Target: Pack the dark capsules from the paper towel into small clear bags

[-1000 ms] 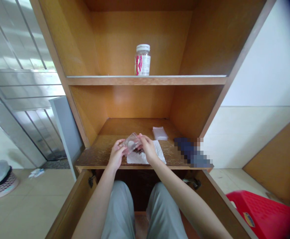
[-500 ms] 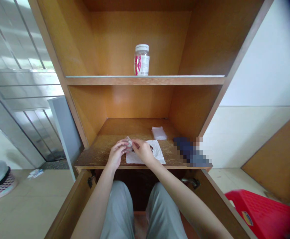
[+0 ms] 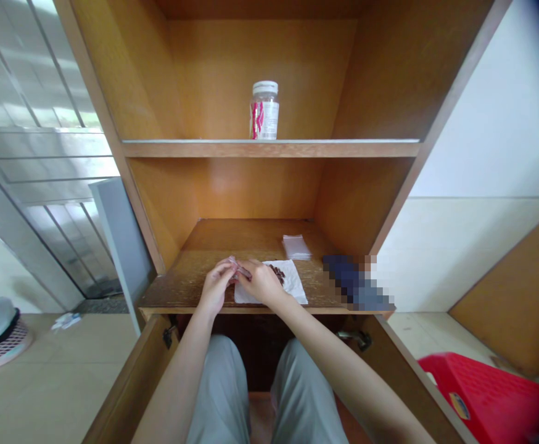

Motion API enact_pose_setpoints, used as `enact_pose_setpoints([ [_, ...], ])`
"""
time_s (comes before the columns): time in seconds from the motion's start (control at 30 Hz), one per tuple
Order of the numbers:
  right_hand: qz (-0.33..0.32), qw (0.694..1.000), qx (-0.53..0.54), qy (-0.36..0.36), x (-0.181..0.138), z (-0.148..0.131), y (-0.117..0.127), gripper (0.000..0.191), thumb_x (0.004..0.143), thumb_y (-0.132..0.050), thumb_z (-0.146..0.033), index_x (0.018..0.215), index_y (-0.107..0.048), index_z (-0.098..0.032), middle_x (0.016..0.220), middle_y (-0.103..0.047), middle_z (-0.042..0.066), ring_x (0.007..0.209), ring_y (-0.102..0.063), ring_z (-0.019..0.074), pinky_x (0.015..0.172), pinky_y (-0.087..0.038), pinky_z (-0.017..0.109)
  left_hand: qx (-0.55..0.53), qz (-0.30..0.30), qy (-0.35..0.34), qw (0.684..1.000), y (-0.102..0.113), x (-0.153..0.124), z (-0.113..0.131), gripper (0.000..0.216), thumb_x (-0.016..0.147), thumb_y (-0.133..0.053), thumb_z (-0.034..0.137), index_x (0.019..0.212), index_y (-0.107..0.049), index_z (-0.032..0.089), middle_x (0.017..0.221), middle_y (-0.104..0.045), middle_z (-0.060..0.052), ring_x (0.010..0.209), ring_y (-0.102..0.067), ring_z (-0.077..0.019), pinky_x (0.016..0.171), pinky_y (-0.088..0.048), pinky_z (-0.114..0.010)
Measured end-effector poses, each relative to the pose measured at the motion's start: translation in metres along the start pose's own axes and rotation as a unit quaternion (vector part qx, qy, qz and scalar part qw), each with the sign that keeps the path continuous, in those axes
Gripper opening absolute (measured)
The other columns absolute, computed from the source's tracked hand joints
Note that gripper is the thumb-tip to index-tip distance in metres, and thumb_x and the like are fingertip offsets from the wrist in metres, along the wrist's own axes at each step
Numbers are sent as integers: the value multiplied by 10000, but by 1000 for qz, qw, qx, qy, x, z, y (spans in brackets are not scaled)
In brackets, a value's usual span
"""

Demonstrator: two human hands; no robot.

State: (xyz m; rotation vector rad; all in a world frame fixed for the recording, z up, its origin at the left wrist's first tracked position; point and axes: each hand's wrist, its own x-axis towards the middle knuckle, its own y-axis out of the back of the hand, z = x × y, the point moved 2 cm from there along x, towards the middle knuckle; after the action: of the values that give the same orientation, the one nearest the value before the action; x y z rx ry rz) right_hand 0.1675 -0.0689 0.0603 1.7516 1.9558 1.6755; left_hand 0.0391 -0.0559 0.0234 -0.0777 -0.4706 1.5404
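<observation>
My left hand [image 3: 218, 285] is closed on a small clear plastic bag [image 3: 232, 261], its fingers wrapped about the crumpled film. Against the same bag my right hand [image 3: 261, 280] presses with bent, closed fingers, which hide much of it. Both hands hover over the left part of a white paper napkin [image 3: 297, 290] at the shelf's front edge. Several small dark brown pieces, like beans or beads [image 3: 279, 273], lie on the napkin, partly behind my right hand. Behind it rests a stack of flat clear plastic bags [image 3: 296, 248].
A clear jar [image 3: 264, 114] with a white lid stands on the shelf above. Dark blue cloth-like stuff [image 3: 350, 277], partly pixelated, lies at the right. Two cabinet doors [image 3: 133, 376] hang open beside my legs. A red plastic container [image 3: 486, 394] sits at lower right.
My right hand has shifted slightly left and its fingers have come closer to the left hand around the bag. More of the dark brown pieces now shows on the napkin.
</observation>
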Motion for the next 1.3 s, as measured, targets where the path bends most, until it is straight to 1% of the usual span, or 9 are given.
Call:
enact_pose_setpoints([
  [0.2, 10, 998, -52, -28, -2, 0, 3, 191, 825, -438, -260, 906, -603, -207, 871, -620, 59, 746, -585, 170, 614, -409, 243, 9, -9, 2, 1000, 0, -1, 1, 132, 653, -649, 263, 701, -649, 140, 1031, -570, -63, 792, -555, -127, 634, -465, -223],
  [0.33, 11, 996, -84, -31, 0, 0, 1, 167, 826, -436, -248, 833, -594, -194, 843, -607, 51, 714, -576, 149, 576, -379, 221, 14, -5, 2, 1000, -1, -1, 1, 125, 643, -656, 252, 663, -639, 130, 1067, -544, -65, 804, -547, -129, 632, -464, -226],
  [0.57, 4, 993, -114, -17, 3, -7, 3, 151, 819, -438, -203, 806, -584, -168, 814, -598, 51, 711, -554, 137, 627, -368, 222, 11, 25, -9, 1000, -1, 0, 1, 134, 600, -678, 236, 613, -607, 122, 1031, -560, -63, 812, -544, -141, 619, -452, -225],
  [0.67, 21, 993, -117, -9, 4, -13, 7, 134, 816, -441, -206, 811, -570, -171, 810, -592, 46, 709, -550, 138, 634, -366, 227, 1, 45, -5, 999, 0, 0, 0, 139, 592, -681, 239, 634, -606, 130, 906, -597, -50, 754, -546, -129, 609, -442, -221],
  [0.77, 33, 994, -106, -10, 7, -16, 12, 113, 808, -454, -211, 813, -562, -176, 825, -585, 43, 721, -546, 136, 631, -364, 223, -15, 41, -1, 999, 1, 1, 0, 147, 606, -672, 247, 688, -612, 140, 773, -592, -25, 693, -537, -116, 599, -437, -222],
  [0.83, 40, 994, -101, -22, 9, -13, 14, 117, 814, -447, -212, 820, -558, -175, 837, -579, 45, 725, -543, 136, 618, -362, 221, -22, 42, 0, 999, 2, 2, -1, 133, 608, -664, 242, 668, -602, 141, 735, -582, -12, 675, -533, -112, 601, -436, -226],
  [0.93, 38, 994, -98, -23, 12, -7, 16, 133, 820, -431, -176, 868, -554, -171, 845, -573, 49, 735, -538, 139, 629, -369, 226, -22, 41, 0, 999, 3, 3, -1, 114, 600, -659, 218, 628, -585, 138, 716, -578, -6, 684, -536, -113, 635, -436, -233],
  [1.13, -13, 992, -106, 70, 12, 0, 13, 229, 815, -427, -112, 914, -620, -187, 924, -621, 62, 876, -543, 161, 776, -372, 269, -7, 22, -4, 1000, 1, 3, 0, 110, 609, -667, 211, 619, -588, 134, 729, -592, -14, 700, -541, -112, 667, -426, -232],
  [1.3, 28, 997, -58, 40, 14, 8, 17, 236, 818, -457, -151, 957, -639, -208, 919, -652, 56, 876, -564, 163, 786, -381, 284, -41, 15, 1, 999, 3, 4, -1, 111, 643, -653, 220, 672, -587, 136, 797, -608, -30, 756, -564, -133, 668, -431, -241],
])
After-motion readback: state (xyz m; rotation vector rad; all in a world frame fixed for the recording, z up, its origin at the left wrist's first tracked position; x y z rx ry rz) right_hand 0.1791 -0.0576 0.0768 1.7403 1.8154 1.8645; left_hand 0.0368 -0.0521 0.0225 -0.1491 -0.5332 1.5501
